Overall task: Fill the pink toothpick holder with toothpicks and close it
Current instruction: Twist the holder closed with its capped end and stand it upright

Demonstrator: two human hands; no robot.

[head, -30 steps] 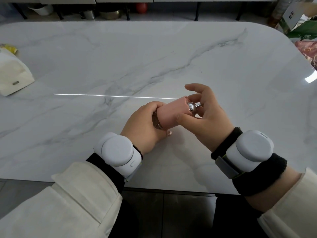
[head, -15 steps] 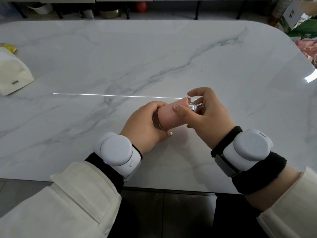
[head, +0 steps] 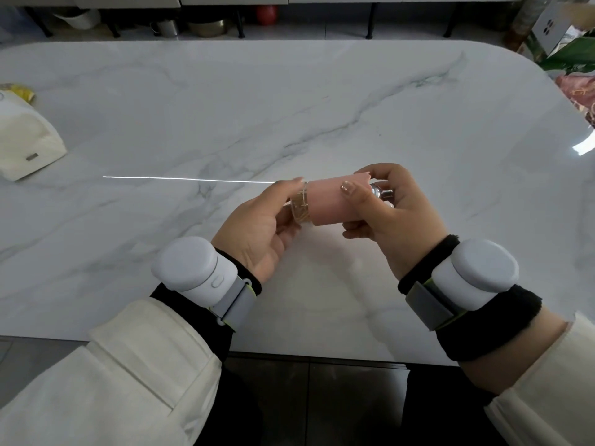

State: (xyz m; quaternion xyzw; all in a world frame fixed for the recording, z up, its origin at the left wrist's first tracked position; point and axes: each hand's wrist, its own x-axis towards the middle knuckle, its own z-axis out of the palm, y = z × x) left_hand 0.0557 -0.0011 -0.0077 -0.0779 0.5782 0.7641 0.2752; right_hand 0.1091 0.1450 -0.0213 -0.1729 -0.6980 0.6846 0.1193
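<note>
The pink toothpick holder (head: 328, 201) lies on its side in the air, just above the near middle of the marble table (head: 289, 107). My left hand (head: 260, 226) grips its left end, where a clear base (head: 300, 204) shows light wooden toothpicks inside. My right hand (head: 396, 210) holds the right end, thumb across the pink sleeve, fingers around a shiny metal knob (head: 380, 192). A narrow gap of clear base shows between my left fingers and the pink sleeve.
A cream pouch (head: 25, 143) with a yellow item behind it lies at the table's left edge. Plants and packets (head: 576, 69) crowd the far right corner. Both wrists wear white sensor pods on straps.
Both hands have risen slightly and turned. My left hand has slid back off the pink sleeve, so the clear base with toothpicks now shows at the left end.
</note>
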